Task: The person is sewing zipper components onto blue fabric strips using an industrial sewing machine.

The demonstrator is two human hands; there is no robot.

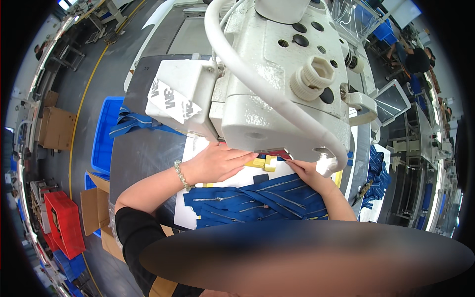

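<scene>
Under the head of a white sewing machine point(277, 126), my left hand point(220, 162) lies palm down with its fingers stretched out. Its fingertips reach beside a yellow block point(262, 163) on the white work surface. From the other side comes my right hand point(309, 173), its fingertips drawn together at the block's right end, by the red edge under the machine head. What they hold there is too small and partly hidden. A pile of blue zippers point(257, 200) lies just in front of both hands.
More blue zippers point(378, 173) hang at the table's right, and a blue strip point(136, 123) lies at the left. A blue bin point(106, 136), an open cardboard box point(94, 210) and a red crate point(64, 222) stand to the left. A thick white hose point(252, 84) arcs over the machine.
</scene>
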